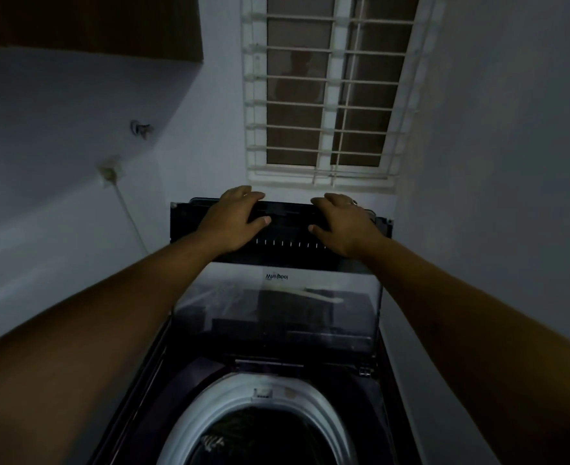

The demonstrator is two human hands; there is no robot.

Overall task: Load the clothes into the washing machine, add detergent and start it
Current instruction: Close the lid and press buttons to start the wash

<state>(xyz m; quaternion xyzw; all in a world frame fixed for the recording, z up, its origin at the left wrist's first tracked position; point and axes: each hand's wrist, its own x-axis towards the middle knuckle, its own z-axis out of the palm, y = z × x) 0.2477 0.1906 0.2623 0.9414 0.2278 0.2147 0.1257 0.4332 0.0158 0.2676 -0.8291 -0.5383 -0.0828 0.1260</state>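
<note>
A dark top-loading washing machine stands below me with its glass lid raised upright against the back wall. My left hand and my right hand both grip the lid's top edge, fingers curled over it and thumbs on the front face. Below, the drum's pale ring surrounds a dark opening where dark clothes lie, one with a light pattern. No detergent is in view.
A barred window fills the wall behind the lid. On the left wall are a socket with a plug and cable and a small tap fitting. A dark cupboard hangs top left. Walls stand close on both sides.
</note>
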